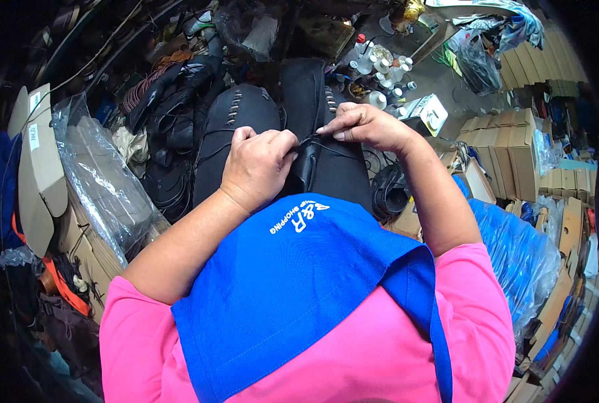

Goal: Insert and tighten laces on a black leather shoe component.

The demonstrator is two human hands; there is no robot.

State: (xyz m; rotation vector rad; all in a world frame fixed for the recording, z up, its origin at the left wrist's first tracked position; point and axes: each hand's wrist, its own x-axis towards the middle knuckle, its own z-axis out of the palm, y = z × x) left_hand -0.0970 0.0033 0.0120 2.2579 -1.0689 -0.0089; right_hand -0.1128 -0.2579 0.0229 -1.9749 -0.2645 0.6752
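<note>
Left hand (258,168) curled shut, clamping the edge of a black leather piece (326,164) on the lap, just above a blue apron (292,282). Right hand (366,124) fingertips pressed together, pinching that same edge. Black boot uppers (235,127) right behind, cardboard boxes (507,148) off right.

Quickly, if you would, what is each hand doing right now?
Left hand: closed in a fist, gripping the black material at its edge.
Right hand: fingers curled, pinching the same black material from above.
</note>
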